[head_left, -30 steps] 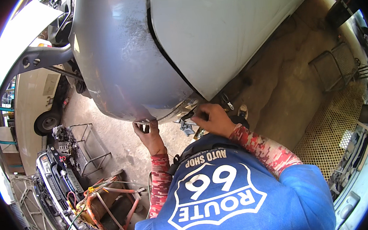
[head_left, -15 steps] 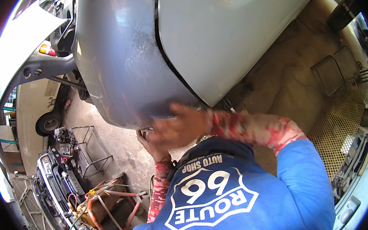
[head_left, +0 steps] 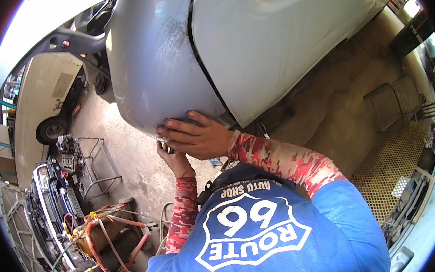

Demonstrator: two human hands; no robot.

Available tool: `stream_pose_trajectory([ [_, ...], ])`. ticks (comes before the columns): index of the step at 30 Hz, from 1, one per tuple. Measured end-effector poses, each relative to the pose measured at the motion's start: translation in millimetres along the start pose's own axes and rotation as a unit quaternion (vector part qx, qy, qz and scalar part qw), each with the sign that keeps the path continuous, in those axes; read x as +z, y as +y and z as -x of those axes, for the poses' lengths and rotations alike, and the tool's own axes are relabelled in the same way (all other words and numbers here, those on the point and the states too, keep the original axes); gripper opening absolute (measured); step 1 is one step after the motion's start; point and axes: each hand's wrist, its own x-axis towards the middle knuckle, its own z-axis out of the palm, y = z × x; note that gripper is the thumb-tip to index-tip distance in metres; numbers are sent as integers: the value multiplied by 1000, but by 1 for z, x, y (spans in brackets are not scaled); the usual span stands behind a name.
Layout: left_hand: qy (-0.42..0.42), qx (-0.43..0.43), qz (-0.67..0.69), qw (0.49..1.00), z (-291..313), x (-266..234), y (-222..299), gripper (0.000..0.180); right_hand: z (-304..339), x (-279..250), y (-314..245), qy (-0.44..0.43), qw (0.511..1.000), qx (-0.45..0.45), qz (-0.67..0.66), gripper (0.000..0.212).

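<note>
A grey fender panel (head_left: 155, 64) of a vehicle stands in front of me, with dark scuffs on its upper surface. My right hand (head_left: 200, 137) lies on its lower part, fingers stretched out and resting against the surface. Just below, at the panel's bottom edge, is my left hand (head_left: 178, 163), its fingers bent upward and partly covered by the right hand. Whatever those fingers grip is hidden. A thin pale strip shows under the right fingertips; I cannot tell what it is.
A pale door panel (head_left: 272, 50) adjoins the fender across a dark gap. To the left are a metal frame stand (head_left: 100, 168), a detached front grille (head_left: 54, 200) and an orange-framed machine (head_left: 106, 242) with hoses. A mesh metal chair (head_left: 396, 99) stands at right.
My right hand, blurred earlier, now lies sharp and flat against the fender's lower part. My left hand stays near the bottom edge. The whole view has shifted slightly.
</note>
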Motion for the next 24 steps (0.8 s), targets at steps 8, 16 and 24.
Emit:
stream_pose_trajectory([
  [8,75,-38,-17,996,29,22,1,100,103,-50,-1,-398,812,235,-357,30],
  [16,126,-8,-60,990,60,73,-19,117,296,-188,31,-349,699,563,-269,51],
  [24,127,4,-103,987,94,71,-54,86,580,-364,-30,-562,526,628,-111,37],
])
